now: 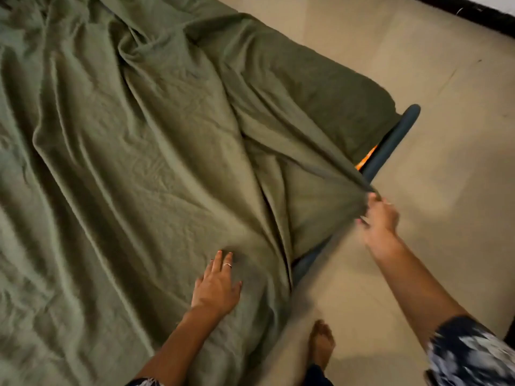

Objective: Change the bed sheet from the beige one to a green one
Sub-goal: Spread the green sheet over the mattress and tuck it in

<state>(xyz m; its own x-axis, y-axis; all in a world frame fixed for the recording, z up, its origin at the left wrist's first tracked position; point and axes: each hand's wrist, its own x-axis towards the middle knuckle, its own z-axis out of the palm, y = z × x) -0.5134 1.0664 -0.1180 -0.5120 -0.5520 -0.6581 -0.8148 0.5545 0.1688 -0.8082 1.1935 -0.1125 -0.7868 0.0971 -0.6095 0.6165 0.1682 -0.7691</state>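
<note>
The wrinkled olive-green cotton bed sheet (133,151) lies spread over the bed, bunched in long folds toward the corner. It looks light, soft and limp, so it is best taken by its edge or corner and drawn taut. The left hand (217,285) rests flat on it, fingers straight; the right hand (379,218) pinches the sheet's edge beside the dark blue tubular bed frame (395,140), above the beige tiled floor (418,65).

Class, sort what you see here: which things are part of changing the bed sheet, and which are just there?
Part of the job: green sheet; left hand pressing it flat; right hand pulling its edge; bed frame.
Just there: floor; bare foot.
</note>
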